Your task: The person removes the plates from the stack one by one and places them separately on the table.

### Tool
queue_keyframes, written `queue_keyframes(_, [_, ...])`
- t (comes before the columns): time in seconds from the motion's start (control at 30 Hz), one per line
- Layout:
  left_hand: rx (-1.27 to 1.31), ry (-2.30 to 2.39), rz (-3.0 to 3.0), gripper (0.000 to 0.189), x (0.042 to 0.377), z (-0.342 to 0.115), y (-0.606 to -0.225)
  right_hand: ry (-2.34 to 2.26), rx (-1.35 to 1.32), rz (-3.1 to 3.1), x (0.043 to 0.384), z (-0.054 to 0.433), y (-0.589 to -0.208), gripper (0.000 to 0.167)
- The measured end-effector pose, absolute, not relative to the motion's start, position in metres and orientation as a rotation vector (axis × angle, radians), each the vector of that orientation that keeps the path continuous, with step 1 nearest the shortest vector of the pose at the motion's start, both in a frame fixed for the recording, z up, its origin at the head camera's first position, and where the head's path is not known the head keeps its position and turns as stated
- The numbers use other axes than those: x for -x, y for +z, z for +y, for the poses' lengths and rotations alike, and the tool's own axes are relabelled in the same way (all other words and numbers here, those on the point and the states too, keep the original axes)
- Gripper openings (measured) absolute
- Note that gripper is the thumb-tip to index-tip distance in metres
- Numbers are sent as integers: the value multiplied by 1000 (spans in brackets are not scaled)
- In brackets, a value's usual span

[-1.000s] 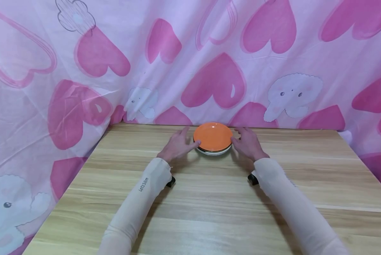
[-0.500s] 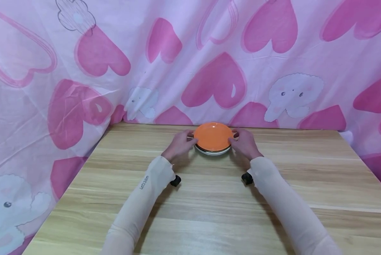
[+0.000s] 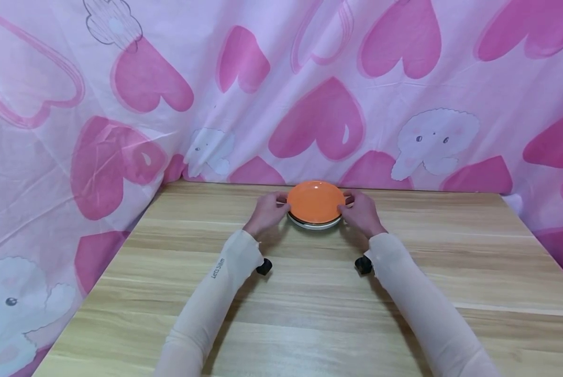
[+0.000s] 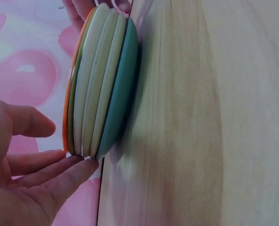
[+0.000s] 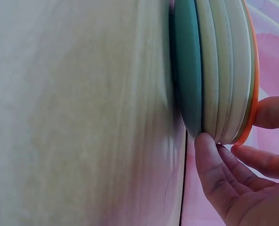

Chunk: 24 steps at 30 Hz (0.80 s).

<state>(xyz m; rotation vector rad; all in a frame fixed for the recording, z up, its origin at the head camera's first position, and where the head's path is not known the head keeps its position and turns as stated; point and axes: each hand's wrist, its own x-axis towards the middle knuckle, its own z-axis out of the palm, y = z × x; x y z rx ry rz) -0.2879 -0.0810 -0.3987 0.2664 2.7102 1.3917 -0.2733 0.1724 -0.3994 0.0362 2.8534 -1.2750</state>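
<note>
In the head view, a stack of plates sits at the table's far edge, with a glossy orange plate on top. From the side, the left wrist view shows an olive rim, pale plates and a teal plate at the bottom, by the wood. My left hand holds the left side of the stack, fingertips along the rims and thumb by the orange plate. On the right side, my right hand grips the stack, with its thumb at the orange rim and fingertips reaching the pale and teal plates.
The wood-grain table stretches from the stack toward me. A pink heart-patterned curtain hangs right behind the far edge and along the left side. Small black devices sit under both wrists.
One second ago both hands were spread beside the stack. They have come inward and their fingers have closed on its sides. The stack has hardly moved.
</note>
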Motion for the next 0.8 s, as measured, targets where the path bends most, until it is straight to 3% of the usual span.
queue_keyframes(0.5, [-278, 1404, 2723, 38, 288, -81, -401, -1237, -68, 2859, 277, 166, -399, 48])
queue_keyframes(0.8, [-371, 1393, 2707, 38, 290, -81, -402, -1335, -104, 2798, 277, 162, -396, 63])
